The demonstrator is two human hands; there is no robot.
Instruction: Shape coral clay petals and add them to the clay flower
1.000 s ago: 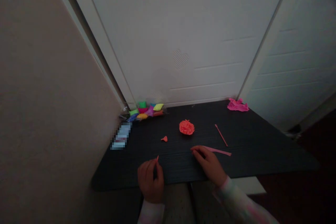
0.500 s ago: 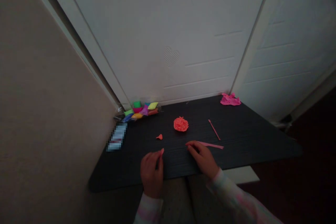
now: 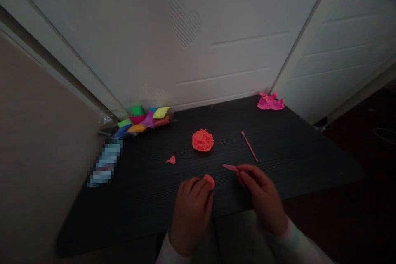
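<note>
In the head view my left hand (image 3: 193,206) is closed at the table's near side, fingers on a flat orange piece of clay (image 3: 209,181) whose rounded edge shows past the fingertips. To its right, my right hand (image 3: 262,192) pinches a pink modelling knife (image 3: 229,167), its blade pointing left above the table. Beyond both hands sits a round orange clay bowl shape (image 3: 203,140) heaped with crinkled orange strands. A small orange clay piece with a thin tail (image 3: 171,160) lies left of it. A thin pink modelling stick (image 3: 249,146) rests on the right.
The dark table (image 3: 139,210) stands against a white panel with a heart relief (image 3: 185,22). Packets of coloured clay (image 3: 144,121) lie at the back left, near a blurred-out pale blue object (image 3: 105,163). A crumpled pink lump (image 3: 270,102) sits at the back right corner.
My right hand has picked up the pink modelling knife from the table and turned its blade left. My left hand has moved right, showing more of the orange clay. The view has shifted.
</note>
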